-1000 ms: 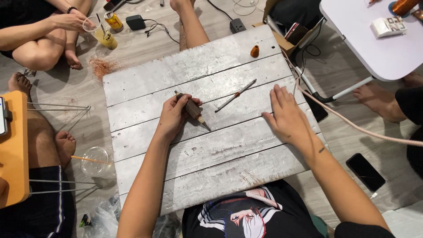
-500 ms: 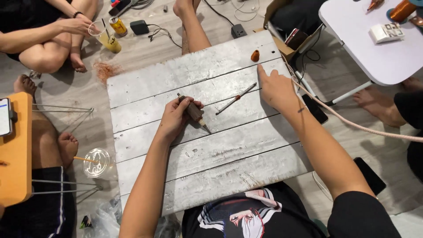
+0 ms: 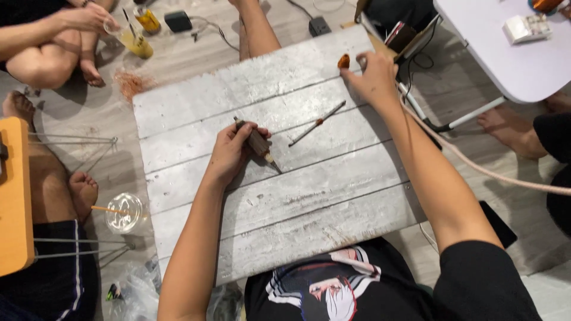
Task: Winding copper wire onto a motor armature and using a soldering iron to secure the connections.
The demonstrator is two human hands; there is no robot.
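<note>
Since the earlier frames the right hand [image 3: 376, 76] has travelled away from the middle of the board to its far edge, while the left hand [image 3: 229, 151] stays put with its tool. The right hand now has its fingers bent and bunched at a small orange-brown piece [image 3: 344, 60] lying just off its fingertips, touching or nearly touching it; whether it already pinches the piece cannot be told. The left hand is curled closed around a short brown-handled tool [image 3: 257, 142], whose pale metal tip points away from the hand toward the person's body and rests on the whitewashed wooden board [image 3: 279, 202]. Between the two hands, nearer the left, a thin stick-like rod [image 3: 317, 123] lies slanted on the board, touching neither hand. A pale cord [image 3: 476, 166] runs beside the right forearm and off to the right. Beyond the right hand stand a white folding table [image 3: 505, 65] and a dark power adapter [image 3: 319, 26] on the floor. Out past the left hand, another person's hand [image 3: 89, 18] holds a cup of yellow drink [image 3: 132, 41], and nearer the left elbow an empty clear plastic cup with a straw [image 3: 124, 212] sits on the floor beside someone's bare foot [image 3: 80, 190].
</note>
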